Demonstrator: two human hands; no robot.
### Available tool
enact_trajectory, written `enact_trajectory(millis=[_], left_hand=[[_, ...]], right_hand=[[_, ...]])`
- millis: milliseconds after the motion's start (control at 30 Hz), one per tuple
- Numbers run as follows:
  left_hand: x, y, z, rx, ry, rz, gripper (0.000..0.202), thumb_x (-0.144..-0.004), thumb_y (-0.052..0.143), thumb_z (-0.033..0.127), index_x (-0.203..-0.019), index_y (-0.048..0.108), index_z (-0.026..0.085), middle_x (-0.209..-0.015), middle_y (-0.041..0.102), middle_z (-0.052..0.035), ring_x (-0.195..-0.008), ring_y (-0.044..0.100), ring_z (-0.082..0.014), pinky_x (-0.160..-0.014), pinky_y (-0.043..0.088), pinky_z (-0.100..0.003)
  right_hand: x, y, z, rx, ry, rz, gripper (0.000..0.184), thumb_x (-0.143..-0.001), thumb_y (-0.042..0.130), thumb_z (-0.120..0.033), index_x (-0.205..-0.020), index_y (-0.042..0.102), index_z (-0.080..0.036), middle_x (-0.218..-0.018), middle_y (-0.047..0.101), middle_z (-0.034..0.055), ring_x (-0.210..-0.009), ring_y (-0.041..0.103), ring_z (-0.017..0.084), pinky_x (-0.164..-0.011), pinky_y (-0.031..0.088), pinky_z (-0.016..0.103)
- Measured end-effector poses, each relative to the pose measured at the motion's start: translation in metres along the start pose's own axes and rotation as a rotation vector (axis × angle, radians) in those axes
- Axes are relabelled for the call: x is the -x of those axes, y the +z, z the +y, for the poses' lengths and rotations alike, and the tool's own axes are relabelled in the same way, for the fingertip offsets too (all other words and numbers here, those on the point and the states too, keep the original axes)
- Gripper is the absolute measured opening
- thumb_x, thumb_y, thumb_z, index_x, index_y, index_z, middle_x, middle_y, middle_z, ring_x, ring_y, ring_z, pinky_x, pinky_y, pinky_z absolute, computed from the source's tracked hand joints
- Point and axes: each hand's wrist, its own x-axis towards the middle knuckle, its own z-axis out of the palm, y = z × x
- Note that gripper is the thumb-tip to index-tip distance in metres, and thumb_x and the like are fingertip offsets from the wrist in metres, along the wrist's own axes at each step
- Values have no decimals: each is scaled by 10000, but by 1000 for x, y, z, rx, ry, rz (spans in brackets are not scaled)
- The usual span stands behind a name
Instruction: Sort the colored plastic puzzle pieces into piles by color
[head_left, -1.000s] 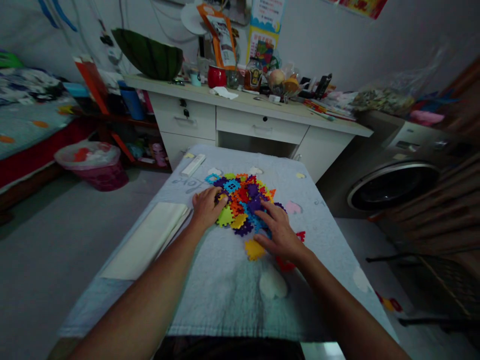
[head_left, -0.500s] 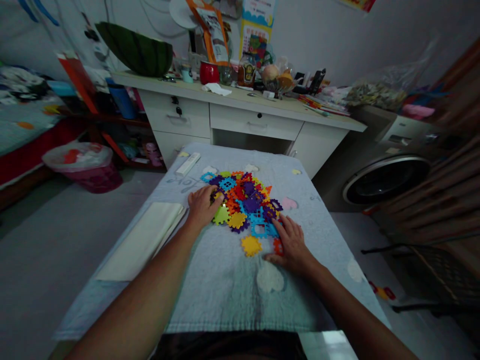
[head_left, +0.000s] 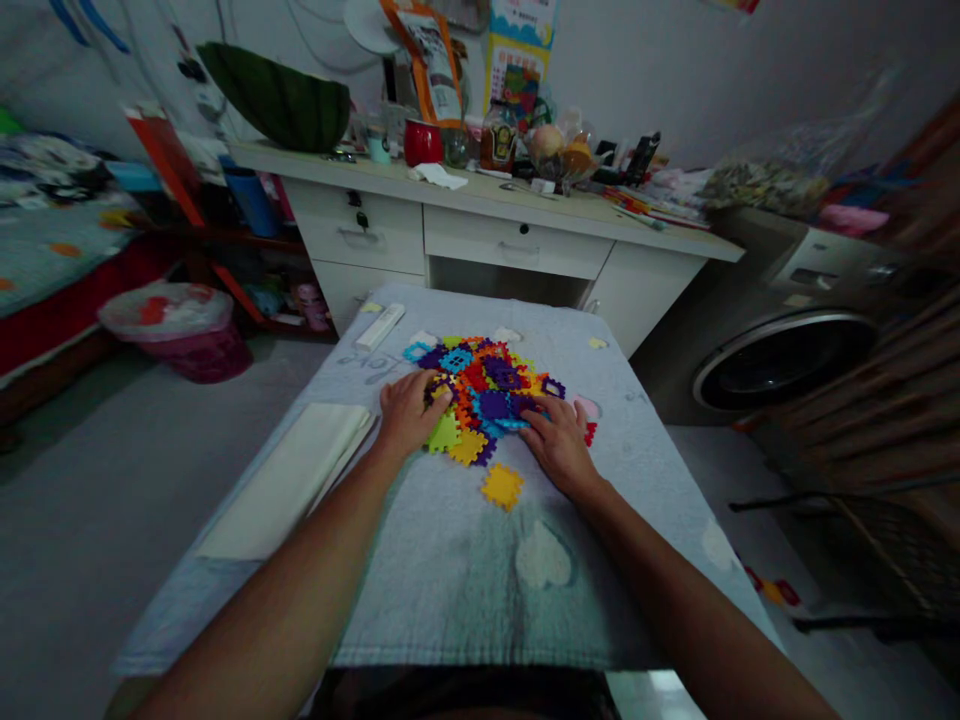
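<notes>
A heap of colourful plastic interlocking tiles [head_left: 476,378] with toothed edges lies on the cloth-covered table [head_left: 442,580]. My left hand [head_left: 407,410] rests against the heap's left side, thumb apart from the fingers, beside a lime green tile [head_left: 444,432]. My right hand [head_left: 559,440] lies on the heap's near right side, fingers spread over purple and blue tiles. A red tile [head_left: 591,434] shows partly beyond its fingers. One yellow-orange tile [head_left: 502,487] lies apart, nearer to me. Neither hand grips a tile that I can make out.
A folded cream cloth [head_left: 289,480] lies along the table's left side, and a white remote [head_left: 381,327] is at the far left. Behind stands a white desk [head_left: 517,240] bearing a watermelon piece [head_left: 277,100] and jars. A washing machine [head_left: 787,330] is at right.
My right hand has moved forward and slightly left, pushing near-right tiles up into the heap. The red tile has shifted forward and right. My left hand stays nearly in place.
</notes>
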Motion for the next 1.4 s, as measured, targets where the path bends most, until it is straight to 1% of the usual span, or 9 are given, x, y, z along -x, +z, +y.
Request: enact_trajectory(millis=[100, 233, 533, 667, 833, 967, 1067, 1267, 1400], left_hand=[[0, 0, -1, 2, 2, 8, 417, -900, 483, 469, -1249, 554, 252, -1296, 612, -92, -1226, 511, -298, -1053, 305, -512], [-1, 2, -2, -1, 9, 14, 422, -899, 485, 467, -1251, 553, 246, -1292, 613, -96, -1221, 517, -303, -1049, 311, -514], [-1, 0, 1, 4, -6, 13, 413, -893, 504, 443, -1250, 562, 245, -1286, 613, -102, -1214, 520, -311, -1074, 278, -550], [0, 0, 1, 8, -6, 11, 412, -894, 508, 448, -1246, 559, 241, -1285, 617, -101, -1211, 524, -309, -1069, 278, -549], [-1, 1, -1, 4, 5, 20, 413, -905, 491, 465, -1248, 554, 244, -1288, 618, -97, -1218, 521, -300, -1064, 276, -537], [-1, 0, 0, 15, 18, 21, 398, -929, 447, 469, -1231, 563, 238, -1268, 634, -92, -1199, 533, -289, -1035, 309, -511], [-1, -1, 1, 26, 8, 25, 392, -935, 438, 470, -1233, 560, 247, -1273, 631, -91, -1209, 529, -286, -1049, 291, -520], [-1, 0, 1, 47, -9, 24, 375, -934, 442, 469, -1217, 561, 254, -1272, 627, -90, -1203, 535, -284, -1061, 280, -533], [-1, -2, 3, 52, -9, 22, 354, -931, 449, 436, -1215, 562, 257, -1280, 621, -83, -1221, 524, -274, -1065, 293, -508]], right_hand=[[-8, -4, -3, -91, -35, 47, 227, -954, 536, -353, -1033, 718, -242, -1219, 628, 97, -1187, 506, 271, -1062, 293, 502], [-27, -14, -7, -317, -19, -25, 232, -970, 476, -292, -994, 683, -191, -978, 681, 82, -937, 603, 199, -862, 438, 323], [-62, -14, -23, -639, 345, -269, 153, -979, 389, -255, -991, 529, -195, -655, 637, -25, -505, 596, 118, -552, 437, 220], [-69, -11, -29, -736, 424, -351, 135, -980, 382, -269, -1002, 499, -203, -586, 620, -47, -391, 541, 103, -439, 394, 194], [-83, -4, -37, -816, 372, -281, 224, -961, 412, -319, -1116, 531, -210, -628, 609, -43, -453, 546, 107, -465, 413, 201], [-88, 2, -37, -781, 289, -127, 543, -897, 485, -247, -1421, 350, -209, -986, 654, 39, -691, 623, 129, -648, 499, 260], [-83, -2, -34, -656, 265, -53, 652, -853, 513, -189, -1470, 302, -202, -1216, 593, 101, -741, 603, 134, -765, 511, 321], [-51, -25, -32, -415, 47, -169, 341, -854, 572, -190, -1193, 593, -156, -1137, 630, 117, -1011, 589, 212, -933, 454, 380], [-20, -32, -42, -341, -143, -392, 368, -803, 701, -332, -1125, 618, -174, -1135, 605, 109, -1066, 552, 245, -950, 437, 394]])
